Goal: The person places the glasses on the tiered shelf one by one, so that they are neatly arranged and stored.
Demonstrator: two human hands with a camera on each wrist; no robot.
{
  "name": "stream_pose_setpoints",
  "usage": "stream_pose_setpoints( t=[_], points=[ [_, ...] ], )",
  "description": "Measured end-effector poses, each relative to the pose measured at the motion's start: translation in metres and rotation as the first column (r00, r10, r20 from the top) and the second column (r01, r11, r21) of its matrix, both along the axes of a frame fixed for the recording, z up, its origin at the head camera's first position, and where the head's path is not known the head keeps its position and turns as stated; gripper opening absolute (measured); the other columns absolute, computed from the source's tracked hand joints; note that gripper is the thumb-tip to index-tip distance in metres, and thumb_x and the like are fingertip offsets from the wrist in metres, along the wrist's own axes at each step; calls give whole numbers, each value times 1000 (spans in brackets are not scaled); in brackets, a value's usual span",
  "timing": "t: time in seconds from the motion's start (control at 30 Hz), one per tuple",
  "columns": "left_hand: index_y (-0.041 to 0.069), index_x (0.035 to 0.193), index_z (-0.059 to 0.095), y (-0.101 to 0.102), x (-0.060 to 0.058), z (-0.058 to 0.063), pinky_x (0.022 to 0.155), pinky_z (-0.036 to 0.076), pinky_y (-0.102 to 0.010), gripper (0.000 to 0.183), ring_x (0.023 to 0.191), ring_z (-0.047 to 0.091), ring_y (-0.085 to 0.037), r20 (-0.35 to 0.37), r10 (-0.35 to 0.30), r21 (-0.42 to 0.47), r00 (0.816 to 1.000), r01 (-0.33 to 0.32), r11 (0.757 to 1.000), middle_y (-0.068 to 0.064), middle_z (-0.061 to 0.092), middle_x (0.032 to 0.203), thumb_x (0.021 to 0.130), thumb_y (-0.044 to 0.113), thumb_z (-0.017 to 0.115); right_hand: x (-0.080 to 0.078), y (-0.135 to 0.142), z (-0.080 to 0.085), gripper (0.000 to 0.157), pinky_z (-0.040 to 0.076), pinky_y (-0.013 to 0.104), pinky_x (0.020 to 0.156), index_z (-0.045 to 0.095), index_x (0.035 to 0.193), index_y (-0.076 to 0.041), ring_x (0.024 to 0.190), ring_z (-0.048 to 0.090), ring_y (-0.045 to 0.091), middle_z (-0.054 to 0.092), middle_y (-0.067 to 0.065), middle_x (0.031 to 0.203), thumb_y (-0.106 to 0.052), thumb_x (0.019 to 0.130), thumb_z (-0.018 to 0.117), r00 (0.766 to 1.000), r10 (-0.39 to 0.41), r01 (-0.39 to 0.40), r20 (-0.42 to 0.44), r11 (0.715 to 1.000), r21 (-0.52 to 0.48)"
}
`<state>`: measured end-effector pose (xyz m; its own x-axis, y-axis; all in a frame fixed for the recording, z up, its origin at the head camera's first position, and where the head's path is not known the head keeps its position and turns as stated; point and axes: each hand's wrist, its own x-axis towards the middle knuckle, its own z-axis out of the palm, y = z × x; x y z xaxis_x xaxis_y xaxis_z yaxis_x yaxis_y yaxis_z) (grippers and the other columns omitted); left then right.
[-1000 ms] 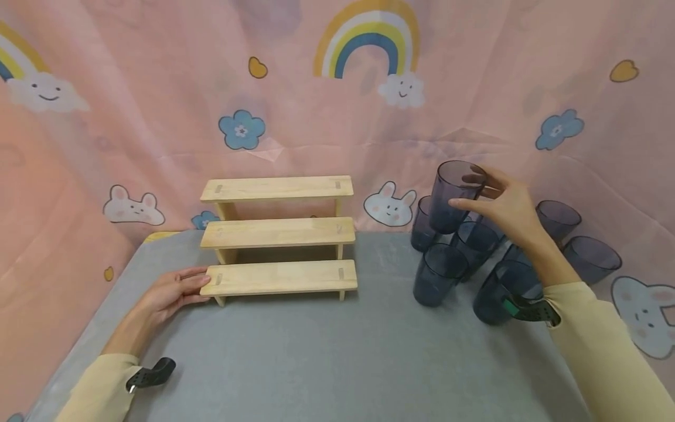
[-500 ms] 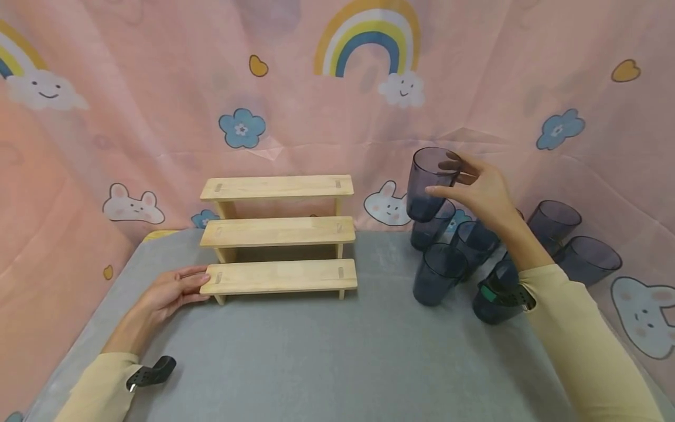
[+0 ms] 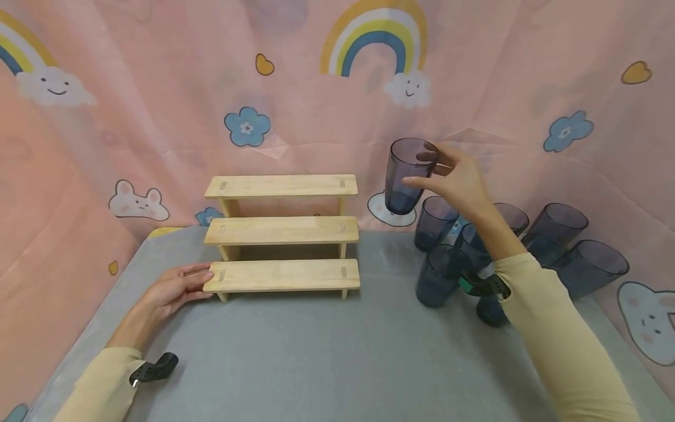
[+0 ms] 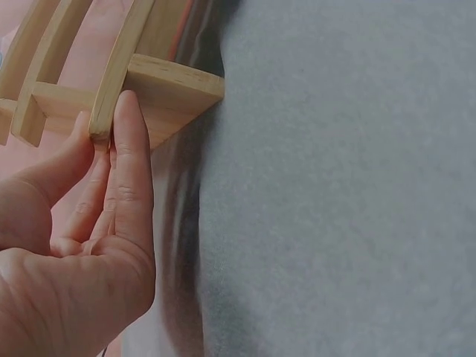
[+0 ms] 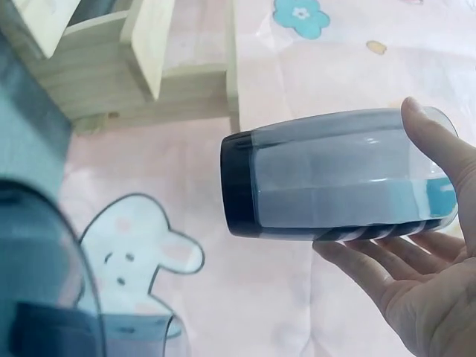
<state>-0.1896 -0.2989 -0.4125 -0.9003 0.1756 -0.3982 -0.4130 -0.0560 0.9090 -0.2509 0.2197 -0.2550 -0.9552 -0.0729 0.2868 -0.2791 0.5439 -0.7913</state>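
A three-step wooden stand (image 3: 285, 275) rests on the cloth at centre left. My left hand (image 3: 176, 290) pinches the left end of its lowest step; in the left wrist view the thumb lies on one face of the board and the fingers (image 4: 132, 178) on the other. In the air right of the stand, my right hand (image 3: 460, 181) grips a dark clear tumbler (image 3: 402, 187) near its rim, thumb on one side and fingers on the other. The right wrist view shows the tumbler (image 5: 327, 175) with its thick dark base pointing toward the stand (image 5: 149, 59).
Several more dark tumblers (image 3: 436, 275) stand grouped on the grey cloth (image 3: 316, 357) at the right, partly hidden by my right forearm. A pink printed curtain (image 3: 295, 117) hangs close behind the stand.
My right hand has carried the tumbler left and slightly up, away from above the other tumblers toward the stand. The left hand keeps its hold on the lowest step.
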Motion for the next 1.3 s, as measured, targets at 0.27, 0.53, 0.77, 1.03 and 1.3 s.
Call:
stream_pose_setpoints(
  t=[0.27, 0.53, 0.77, 1.03, 1.3],
  points=[
    [-9, 153, 10, 1, 1, 1, 81, 58, -34, 74, 90, 69, -11, -1, 7, 35, 1000, -7, 999, 3, 68, 98, 100, 10, 58, -11, -23, 13, 86, 40, 51, 107, 43, 149, -22, 132, 46, 30, 58, 7, 134, -44, 76, 84, 1000, 19, -19, 11, 1000, -6],
    [-9, 153, 10, 2, 1, 1, 80, 58, -33, 76, 89, 69, -12, 5, 13, 53, 1000, -14, 999, 5, 69, 97, 99, 10, 60, -26, -51, 11, 79, 43, 47, 105, 46, 147, -19, 130, 48, 29, 58, 8, 134, -37, 79, 83, 997, 81, -79, 19, 994, -70],
    [-9, 152, 13, -1, 2, 1, 79, 59, -33, 75, 88, 68, -11, -18, 15, 9, 1000, -15, 1000, 7, 68, 97, 98, 11, 61, -43, -88, 7, 79, 48, 40, 101, 48, 145, -15, 124, 54, 25, 60, 8, 128, -29, 77, 85, 993, 119, -119, -8, 984, -136],
    [-9, 152, 16, 3, 4, -1, 79, 59, -32, 75, 88, 68, -11, -23, 32, -1, 999, -32, 999, 7, 68, 97, 98, 12, 62, -50, -133, 9, 83, 52, 32, 94, 48, 144, -11, 118, 58, 21, 62, 6, 124, -28, 74, 88, 983, 177, -183, -52, 971, -152],
    [-11, 151, 17, 4, 4, -2, 79, 58, -30, 73, 89, 68, -10, -58, 22, -12, 998, -23, 1000, 8, 65, 99, 98, 12, 62, -56, -179, 4, 75, 54, 26, 88, 55, 138, -10, 112, 62, 20, 64, 7, 121, -25, 73, 89, 966, 224, -247, -132, 947, -204]
  ],
)
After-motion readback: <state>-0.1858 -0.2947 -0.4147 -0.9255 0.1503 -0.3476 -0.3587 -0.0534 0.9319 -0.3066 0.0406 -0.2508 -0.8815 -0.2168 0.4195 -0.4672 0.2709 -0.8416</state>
